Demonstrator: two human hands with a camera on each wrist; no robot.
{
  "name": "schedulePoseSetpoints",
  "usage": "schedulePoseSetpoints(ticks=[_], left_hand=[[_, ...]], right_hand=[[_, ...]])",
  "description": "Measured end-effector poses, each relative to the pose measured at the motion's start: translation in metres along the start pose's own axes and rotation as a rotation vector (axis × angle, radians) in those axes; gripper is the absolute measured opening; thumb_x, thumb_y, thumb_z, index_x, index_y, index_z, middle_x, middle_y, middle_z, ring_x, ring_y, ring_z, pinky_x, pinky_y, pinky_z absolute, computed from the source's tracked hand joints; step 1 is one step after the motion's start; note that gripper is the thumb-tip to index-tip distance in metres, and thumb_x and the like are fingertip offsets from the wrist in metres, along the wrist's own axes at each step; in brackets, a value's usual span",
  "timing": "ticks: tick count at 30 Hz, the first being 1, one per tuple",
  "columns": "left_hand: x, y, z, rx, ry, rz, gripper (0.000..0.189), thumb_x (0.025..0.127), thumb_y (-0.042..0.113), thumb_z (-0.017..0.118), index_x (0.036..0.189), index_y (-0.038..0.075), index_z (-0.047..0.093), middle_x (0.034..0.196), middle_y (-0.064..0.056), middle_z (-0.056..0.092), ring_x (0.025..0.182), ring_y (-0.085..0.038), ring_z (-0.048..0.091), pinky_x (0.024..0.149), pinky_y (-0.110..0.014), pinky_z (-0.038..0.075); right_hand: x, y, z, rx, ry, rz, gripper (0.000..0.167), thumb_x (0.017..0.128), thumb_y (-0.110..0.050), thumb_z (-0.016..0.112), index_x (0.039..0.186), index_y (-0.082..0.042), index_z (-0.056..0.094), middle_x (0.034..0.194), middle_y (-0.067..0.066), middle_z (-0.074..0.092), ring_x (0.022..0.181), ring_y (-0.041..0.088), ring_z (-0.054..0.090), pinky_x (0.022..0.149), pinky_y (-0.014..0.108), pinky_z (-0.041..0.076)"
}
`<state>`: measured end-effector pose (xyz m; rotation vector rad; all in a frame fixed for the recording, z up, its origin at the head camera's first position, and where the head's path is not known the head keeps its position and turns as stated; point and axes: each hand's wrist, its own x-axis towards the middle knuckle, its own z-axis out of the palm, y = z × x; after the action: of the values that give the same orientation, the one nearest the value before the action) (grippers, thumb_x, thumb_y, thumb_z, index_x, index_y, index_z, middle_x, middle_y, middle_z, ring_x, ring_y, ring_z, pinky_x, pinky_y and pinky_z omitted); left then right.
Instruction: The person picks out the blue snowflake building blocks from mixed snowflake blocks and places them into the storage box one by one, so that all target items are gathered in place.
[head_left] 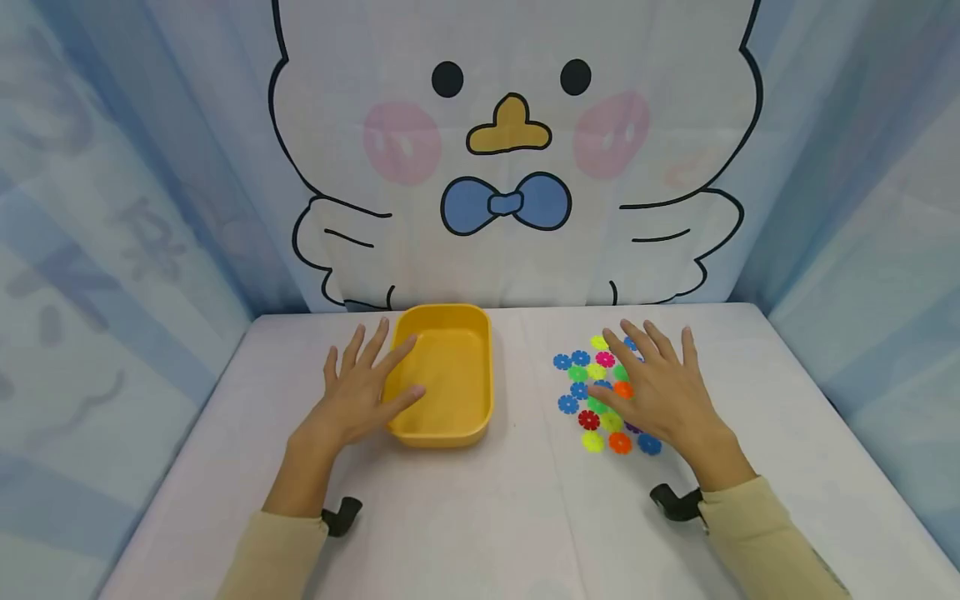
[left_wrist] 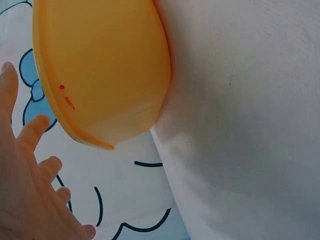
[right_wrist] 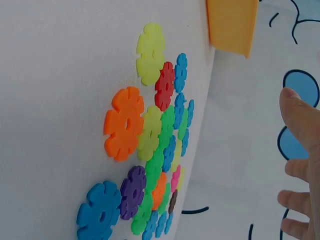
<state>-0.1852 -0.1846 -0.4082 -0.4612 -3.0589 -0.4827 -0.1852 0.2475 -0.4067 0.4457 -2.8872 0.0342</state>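
Fingers spread, my left hand (head_left: 351,400) hovers at the left side of a yellow plastic tub (head_left: 450,375). In the left wrist view the hand (left_wrist: 35,185) is apart from the tub's outer wall (left_wrist: 100,70), which has small red marks. My right hand (head_left: 663,392), also spread and holding nothing, is above a loose group of flower-shaped plastic discs, among them a red disc (head_left: 588,420) and an orange disc (head_left: 620,442). It hides part of the group in the head view. The right wrist view shows a purple disc (right_wrist: 133,192) and a blue disc (right_wrist: 99,211) lying flat, with the hand (right_wrist: 305,165) away from them.
A white cloth covers the table (head_left: 510,517). Behind it hangs a curtain (head_left: 510,267) printed with a cartoon face and a blue bow, and more curtains close both sides. Black wrist mounts (head_left: 342,517) stick out at the sleeves.
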Motion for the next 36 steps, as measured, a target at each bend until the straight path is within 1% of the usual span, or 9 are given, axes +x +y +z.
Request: schedulePoseSetpoints(ticks=[2, 7, 15, 19, 22, 24, 27, 30, 36], left_hand=[[-0.002, -0.003, 0.002, -0.039, 0.0, -0.001, 0.079, 0.097, 0.071, 0.048, 0.164, 0.036, 0.025, 0.174, -0.006, -0.007, 0.158, -0.04, -0.013, 0.118, -0.074, -0.011], [-0.004, -0.008, 0.009, -0.081, 0.002, -0.002, 0.079, 0.096, 0.069, 0.053, 0.163, 0.036, 0.026, 0.174, -0.006, -0.007, 0.158, -0.04, -0.013, 0.119, -0.074, -0.009], [-0.006, -0.018, 0.019, -0.141, 0.012, -0.031, 0.078, 0.098, 0.066, 0.054, 0.164, 0.034, 0.026, 0.174, -0.01, -0.002, 0.157, -0.044, -0.007, 0.117, -0.077, -0.004], [-0.006, -0.027, 0.022, -0.173, 0.002, -0.036, 0.084, 0.094, 0.065, 0.06, 0.164, 0.034, 0.025, 0.174, -0.01, -0.004, 0.157, -0.045, -0.006, 0.117, -0.078, -0.001], [-0.006, -0.033, 0.021, -0.189, 0.0, -0.047, 0.089, 0.091, 0.066, 0.063, 0.164, 0.034, 0.023, 0.174, -0.009, -0.005, 0.157, -0.047, -0.004, 0.115, -0.08, 0.003], [-0.006, -0.036, 0.021, -0.213, -0.001, -0.055, 0.092, 0.09, 0.066, 0.066, 0.165, 0.034, 0.022, 0.174, -0.008, -0.005, 0.157, -0.047, -0.002, 0.114, -0.081, 0.005], [-0.005, -0.04, 0.02, -0.249, -0.004, -0.057, 0.096, 0.087, 0.063, 0.07, 0.165, 0.034, 0.021, 0.174, -0.008, -0.002, 0.157, -0.047, 0.001, 0.11, -0.086, 0.008], [-0.005, -0.043, 0.02, -0.301, -0.017, -0.058, 0.1, 0.084, 0.062, 0.075, 0.165, 0.034, 0.022, 0.174, -0.008, 0.002, 0.157, -0.046, 0.002, 0.107, -0.088, 0.007], [-0.004, -0.051, 0.022, -0.409, -0.075, -0.058, 0.107, 0.078, 0.061, 0.083, 0.164, 0.037, 0.023, 0.174, -0.003, 0.004, 0.159, -0.04, 0.004, 0.116, -0.079, 0.011]], right_hand=[[-0.004, 0.002, 0.0, 0.014, 0.005, 0.005, 0.086, 0.091, -0.066, 0.062, 0.159, -0.019, 0.04, 0.164, 0.018, 0.034, 0.151, 0.046, 0.024, 0.12, 0.075, 0.001], [-0.014, 0.01, 0.003, 0.038, 0.016, 0.004, 0.082, 0.091, -0.062, 0.064, 0.157, -0.018, 0.042, 0.16, 0.019, 0.039, 0.149, 0.048, 0.026, 0.12, 0.075, 0.004], [-0.031, 0.022, 0.012, 0.092, -0.01, 0.005, 0.08, 0.091, -0.056, 0.069, 0.154, -0.013, 0.045, 0.153, 0.022, 0.046, 0.145, 0.052, 0.03, 0.116, 0.078, 0.015], [-0.036, 0.029, 0.014, 0.157, -0.015, 0.021, 0.079, 0.091, -0.053, 0.071, 0.153, -0.012, 0.047, 0.146, 0.023, 0.051, 0.138, 0.051, 0.036, 0.111, 0.075, 0.027], [-0.039, 0.034, 0.014, 0.194, -0.014, 0.027, 0.077, 0.091, -0.053, 0.071, 0.152, -0.011, 0.048, 0.14, 0.024, 0.054, 0.13, 0.05, 0.041, 0.101, 0.07, 0.036], [-0.04, 0.036, 0.015, 0.208, -0.018, 0.028, 0.076, 0.092, -0.053, 0.07, 0.152, -0.011, 0.049, 0.137, 0.024, 0.056, 0.128, 0.049, 0.042, 0.097, 0.067, 0.039], [-0.044, 0.039, 0.017, 0.214, -0.039, 0.032, 0.075, 0.093, -0.053, 0.069, 0.151, -0.01, 0.049, 0.136, 0.023, 0.058, 0.126, 0.048, 0.045, 0.095, 0.066, 0.041], [-0.047, 0.04, 0.019, 0.228, -0.075, 0.043, 0.075, 0.093, -0.053, 0.069, 0.151, -0.01, 0.049, 0.136, 0.024, 0.058, 0.125, 0.048, 0.045, 0.095, 0.067, 0.042], [-0.053, 0.043, 0.021, 0.276, -0.108, 0.044, 0.072, 0.092, -0.05, 0.072, 0.149, -0.01, 0.051, 0.135, 0.022, 0.059, 0.124, 0.046, 0.046, 0.096, 0.068, 0.042]])
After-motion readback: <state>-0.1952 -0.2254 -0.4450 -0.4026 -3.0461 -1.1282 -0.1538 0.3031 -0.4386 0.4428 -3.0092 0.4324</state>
